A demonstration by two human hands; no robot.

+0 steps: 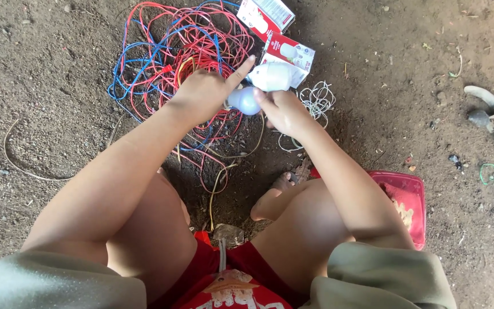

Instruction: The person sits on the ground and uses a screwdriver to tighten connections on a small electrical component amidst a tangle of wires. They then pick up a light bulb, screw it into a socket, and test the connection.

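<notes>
Bulb, smooth, rounded and frosted white, is sitting pinched between both hands: left hand closing on its glass, right hand gripping what is probably its matte white base. Tangled red-and-blue wires are sprawling at eleven o'clock on gritty dirt.

Bare brown dirt ground, pebbly, partly sunlit, partly shaded.

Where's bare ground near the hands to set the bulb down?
Bare dirt lies left of the wire tangle, and right of the white wire coil, up to the red tray. It is crowded ahead: both bulb boxes flank the left hand and right hand on the bulb.
</notes>
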